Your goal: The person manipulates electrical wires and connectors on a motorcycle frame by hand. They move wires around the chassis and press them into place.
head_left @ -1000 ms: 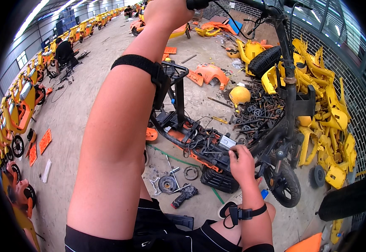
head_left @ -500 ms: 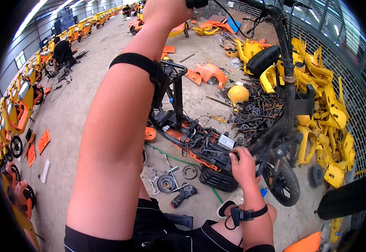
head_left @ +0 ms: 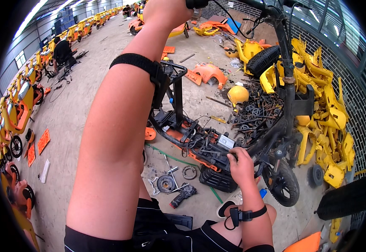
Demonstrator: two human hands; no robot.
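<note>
A stripped black scooter frame (head_left: 200, 138) stands on the concrete floor in front of me, its steering column rising to the handlebar at the top. My left hand (head_left: 166, 10) is raised high and closed around the black handlebar grip (head_left: 197, 3). My right hand (head_left: 241, 164) reaches down into the frame's middle, fingers pinched on the wiring beside a small grey box (head_left: 226, 142). Both wrists wear black straps. The scooter's front wheel (head_left: 283, 182) sits just right of my right hand.
A power driver (head_left: 182, 195), a round metal disc (head_left: 166, 183) and a ring lie on the floor below the frame. Yellow plastic panels (head_left: 326, 109) and scrap metal pile up at the right. Orange scooters (head_left: 17, 109) line the left, where a person (head_left: 62, 50) crouches.
My right hand has shifted slightly within the frame's wiring. The left hand keeps its hold on the handlebar grip.
</note>
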